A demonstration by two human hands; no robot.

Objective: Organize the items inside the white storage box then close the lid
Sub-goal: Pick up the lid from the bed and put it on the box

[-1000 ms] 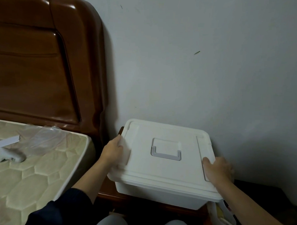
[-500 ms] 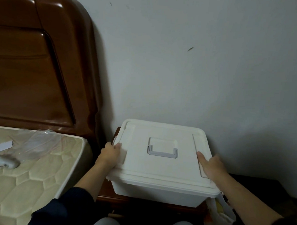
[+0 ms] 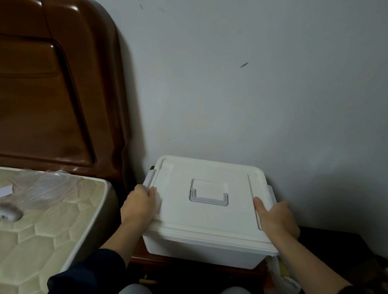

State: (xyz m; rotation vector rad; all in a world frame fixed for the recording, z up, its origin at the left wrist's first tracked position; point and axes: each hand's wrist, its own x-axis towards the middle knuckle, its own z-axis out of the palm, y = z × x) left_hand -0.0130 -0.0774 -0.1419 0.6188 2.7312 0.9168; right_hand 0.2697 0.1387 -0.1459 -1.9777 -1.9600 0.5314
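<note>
Lid (image 3: 209,191) and white storage box (image 3: 202,252) sit as one closed unit on the dark wooden nightstand (image 3: 140,258), close against the wall (image 3: 257,83). Half a second ago our hands lay lower along the lid's side edges; now both have crept toward the grey side latches. Our left hand (image 3: 139,205) curls over the left rim, thumb on top beside the left latch (image 3: 149,178). Our right hand (image 3: 278,218) grasps the right rim, thumb pressed flat on the lid just in front of the right latch (image 3: 271,192). Each grip is therefore closed on the lid's edge, not released. We judge the lid seated and the latching about to come, so the task looks nearly done.

With the lid down, we cannot see the box's contents. The grey handle (image 3: 209,198) lies folded in its recess at the lid's centre. Left of the box stands the bed's mattress (image 3: 42,229) with a clear plastic bag (image 3: 44,185) on it; a crumpled bag (image 3: 280,279) hangs below the box's right front corner.
</note>
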